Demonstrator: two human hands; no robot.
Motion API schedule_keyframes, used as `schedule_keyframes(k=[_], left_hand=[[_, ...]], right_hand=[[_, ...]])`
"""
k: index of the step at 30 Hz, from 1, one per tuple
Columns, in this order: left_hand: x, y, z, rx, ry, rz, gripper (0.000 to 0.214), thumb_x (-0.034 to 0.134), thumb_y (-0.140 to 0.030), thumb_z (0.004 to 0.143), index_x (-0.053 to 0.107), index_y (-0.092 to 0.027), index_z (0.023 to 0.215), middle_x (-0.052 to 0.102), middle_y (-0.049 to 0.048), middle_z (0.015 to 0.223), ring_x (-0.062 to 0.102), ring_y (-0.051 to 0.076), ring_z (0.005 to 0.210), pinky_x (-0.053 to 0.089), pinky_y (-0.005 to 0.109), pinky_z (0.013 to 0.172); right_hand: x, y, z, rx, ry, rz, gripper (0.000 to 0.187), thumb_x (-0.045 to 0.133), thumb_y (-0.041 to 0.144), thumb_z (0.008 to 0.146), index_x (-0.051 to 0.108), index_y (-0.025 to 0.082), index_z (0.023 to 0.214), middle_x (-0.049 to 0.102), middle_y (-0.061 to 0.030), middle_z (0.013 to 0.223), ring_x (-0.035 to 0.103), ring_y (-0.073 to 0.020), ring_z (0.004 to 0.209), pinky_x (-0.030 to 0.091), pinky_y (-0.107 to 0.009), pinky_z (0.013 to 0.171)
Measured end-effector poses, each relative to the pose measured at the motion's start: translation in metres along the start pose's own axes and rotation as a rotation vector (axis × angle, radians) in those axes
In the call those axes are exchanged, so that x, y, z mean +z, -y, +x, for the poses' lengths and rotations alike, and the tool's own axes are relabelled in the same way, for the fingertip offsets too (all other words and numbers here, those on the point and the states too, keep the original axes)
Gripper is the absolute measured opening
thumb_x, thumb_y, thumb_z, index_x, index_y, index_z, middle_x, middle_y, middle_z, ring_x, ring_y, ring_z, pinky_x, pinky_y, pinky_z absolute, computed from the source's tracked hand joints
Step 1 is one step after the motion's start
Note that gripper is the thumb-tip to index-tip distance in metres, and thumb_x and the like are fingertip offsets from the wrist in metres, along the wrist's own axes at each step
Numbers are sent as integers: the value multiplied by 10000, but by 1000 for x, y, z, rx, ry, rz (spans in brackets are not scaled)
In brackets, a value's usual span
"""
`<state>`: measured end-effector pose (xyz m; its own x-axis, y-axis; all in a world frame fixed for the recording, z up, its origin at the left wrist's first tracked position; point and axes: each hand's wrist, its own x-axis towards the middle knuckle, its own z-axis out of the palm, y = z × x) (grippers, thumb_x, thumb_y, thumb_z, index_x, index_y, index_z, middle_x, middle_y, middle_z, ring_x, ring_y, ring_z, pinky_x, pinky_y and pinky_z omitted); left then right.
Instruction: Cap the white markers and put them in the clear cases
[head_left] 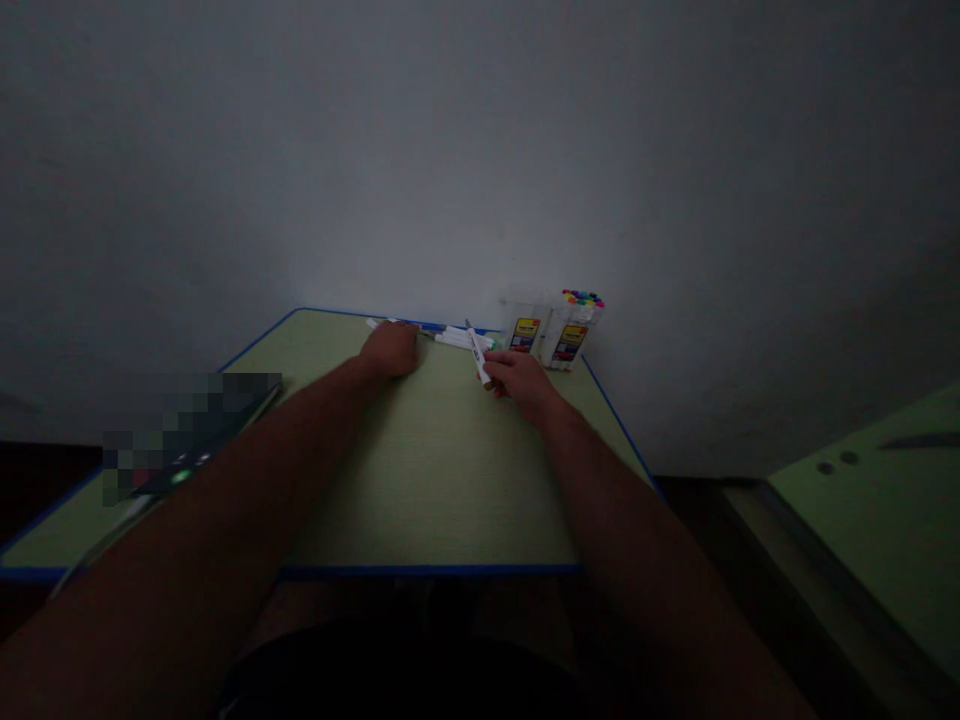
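Note:
A white marker (478, 355) with a dark band at its lower end is pinched in my right hand (521, 382), tilted above the table. My left hand (390, 348) is closed at the table's far edge, over some white markers. Its fingertips are hidden, so what it grips does not show. Between the two hands, several white markers (457, 338) lie along the back edge. Just beyond my right hand stands a clear plastic case (523, 330) with a yellow label. Beside it, a second clear case (567, 335) is filled with markers showing coloured ends.
The light green table (420, 480) has a blue edge and stands against a grey wall (420, 150). A dark flat device (214, 435), partly pixelated, lies at the left by my left forearm. A green panel (885, 510) stands at the far right.

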<state>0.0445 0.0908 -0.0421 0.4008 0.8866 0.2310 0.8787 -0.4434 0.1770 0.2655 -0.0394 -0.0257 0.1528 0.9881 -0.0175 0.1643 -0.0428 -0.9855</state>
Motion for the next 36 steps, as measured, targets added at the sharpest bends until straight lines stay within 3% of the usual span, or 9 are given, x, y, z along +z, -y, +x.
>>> schedule_keyframes(k=[4, 8, 10, 12, 16, 22, 27, 36], left_hand=[[-10, -2, -11, -101, 10, 79, 322, 583, -195, 809, 789, -125, 1046, 742, 225, 1112, 671, 371, 1088, 504, 439, 953], [-24, -9, -24, -148, -48, -101, 245, 648, -96, 740, 799, -140, 928, 761, 199, 1034, 692, 353, 1051, 503, 445, 969], [-35, -16, -33, -214, -114, -309, 159, 701, -53, 693, 780, -162, 779, 760, 150, 898, 710, 314, 964, 509, 427, 961], [-47, -25, -44, -350, -128, -656, 101, 742, -62, 689, 734, -161, 672, 703, 95, 710, 696, 253, 757, 553, 411, 845], [-66, -41, -69, -571, -144, -1376, 132, 741, -38, 722, 697, -140, 651, 651, 30, 654, 591, 130, 570, 567, 310, 658], [-61, -39, -89, -642, -192, -1555, 184, 640, -26, 843, 659, -126, 690, 637, 31, 719, 619, 102, 630, 550, 217, 617], [-57, -34, -91, -565, -308, -1667, 158, 653, -27, 836, 653, -128, 714, 653, 31, 805, 606, 95, 686, 545, 208, 649], [-50, -38, -93, -555, -354, -1632, 165, 691, -44, 811, 612, -138, 700, 628, 38, 756, 614, 119, 692, 592, 295, 745]], right_hand=[[1, -1, 0, -10, -7, 9, 109, 664, 100, 835, 710, 127, 929, 682, -2, 708, 578, -83, 514, 417, -196, 431], [2, 2, -4, -4, 1, 15, 112, 660, 99, 827, 704, 129, 925, 675, -4, 690, 575, -89, 514, 428, -205, 443], [3, 3, -6, -4, 20, 18, 101, 656, 109, 822, 704, 129, 908, 670, -6, 677, 573, -94, 516, 434, -212, 453], [3, 4, -9, -9, 48, 25, 101, 655, 123, 811, 709, 129, 896, 669, -6, 669, 564, -94, 512, 437, -215, 460], [5, 6, -12, -36, 117, 66, 158, 671, 161, 772, 725, 140, 918, 687, -7, 695, 562, -89, 516, 442, -216, 476], [5, 5, -19, -90, 237, 75, 216, 742, 248, 691, 746, 147, 882, 688, -13, 710, 570, -96, 555, 485, -234, 526], [6, 6, -23, -107, 259, 54, 199, 767, 261, 659, 741, 148, 821, 667, -11, 719, 560, -101, 584, 492, -247, 542], [7, 9, -25, -113, 208, -24, 139, 707, 246, 615, 702, 166, 728, 601, 17, 628, 513, -100, 542, 462, -235, 497]])
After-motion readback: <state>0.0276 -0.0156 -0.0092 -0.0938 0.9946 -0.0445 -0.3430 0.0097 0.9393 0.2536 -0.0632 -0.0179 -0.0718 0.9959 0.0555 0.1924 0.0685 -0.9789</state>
